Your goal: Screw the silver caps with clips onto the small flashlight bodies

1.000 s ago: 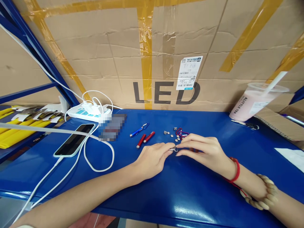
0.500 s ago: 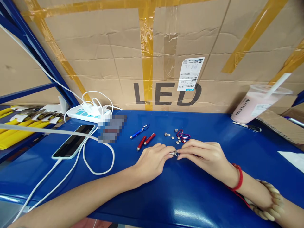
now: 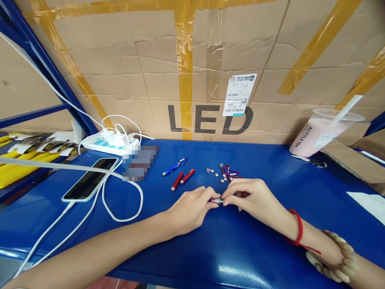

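Observation:
Between both hands is a small silvery flashlight part (image 3: 217,200) with ridged or threaded metal showing. My left hand (image 3: 190,210) pinches its left end, where a dark purplish bit shows; the fingers hide the rest. On its right end, the thumb and fingertips of my right hand (image 3: 254,196) are closed. Just beyond the hands lie several button cells (image 3: 216,175) and red and purple carabiner clips (image 3: 227,171). Farther left are two red mini flashlight tubes (image 3: 187,176) and a blue mini flashlight (image 3: 171,169) with a clip.
A phone (image 3: 91,180) with a white charging cable (image 3: 141,200) and a power strip (image 3: 98,141) occupy the left of the blue table (image 3: 240,249). At the back right stands a tilted pink drink cup (image 3: 313,134), near a cardboard piece (image 3: 345,158). A large carton (image 3: 135,80) walls off the back.
My right fingers have shifted to a thumb-on-top pinch at the metal part's end. The ring-like bit seen there before is now covered, and more of the part shows.

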`<state>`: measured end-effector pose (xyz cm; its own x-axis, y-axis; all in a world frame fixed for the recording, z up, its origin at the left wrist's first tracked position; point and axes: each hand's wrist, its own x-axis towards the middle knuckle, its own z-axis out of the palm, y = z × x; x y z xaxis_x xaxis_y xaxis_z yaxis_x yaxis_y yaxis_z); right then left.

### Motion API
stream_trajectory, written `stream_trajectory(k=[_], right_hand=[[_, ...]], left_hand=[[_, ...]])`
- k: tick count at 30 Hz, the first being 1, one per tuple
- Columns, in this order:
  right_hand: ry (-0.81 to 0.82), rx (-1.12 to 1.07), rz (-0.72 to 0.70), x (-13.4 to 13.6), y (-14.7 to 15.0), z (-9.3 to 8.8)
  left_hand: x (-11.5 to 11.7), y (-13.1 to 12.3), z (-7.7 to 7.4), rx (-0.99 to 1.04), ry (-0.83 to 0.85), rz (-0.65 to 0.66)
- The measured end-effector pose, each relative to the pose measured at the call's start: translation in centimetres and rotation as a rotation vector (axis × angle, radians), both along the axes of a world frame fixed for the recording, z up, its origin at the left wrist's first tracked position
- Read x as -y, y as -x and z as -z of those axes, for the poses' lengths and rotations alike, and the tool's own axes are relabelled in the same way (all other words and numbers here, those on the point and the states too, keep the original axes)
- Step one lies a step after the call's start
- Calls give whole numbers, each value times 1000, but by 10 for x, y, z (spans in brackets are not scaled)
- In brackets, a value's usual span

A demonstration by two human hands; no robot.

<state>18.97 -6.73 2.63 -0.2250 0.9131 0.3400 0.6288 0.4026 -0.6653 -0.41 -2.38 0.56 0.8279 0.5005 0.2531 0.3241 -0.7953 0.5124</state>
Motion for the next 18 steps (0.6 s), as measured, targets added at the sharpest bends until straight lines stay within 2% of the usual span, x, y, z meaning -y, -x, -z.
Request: stream_trajectory(k=[5,10,14,18], right_hand=[[131,-88,77,2,4,1],[265,-124,60,3,7,-2],[352,-163,52,2,7,-5],[393,-214,8,0,3,-4]], left_hand=[[-2,1,3,70,-147,-2],[-4,1,5,162,-272,26],[-4,0,5,204,-266,9],[-3,0,2,209,-169,5]])
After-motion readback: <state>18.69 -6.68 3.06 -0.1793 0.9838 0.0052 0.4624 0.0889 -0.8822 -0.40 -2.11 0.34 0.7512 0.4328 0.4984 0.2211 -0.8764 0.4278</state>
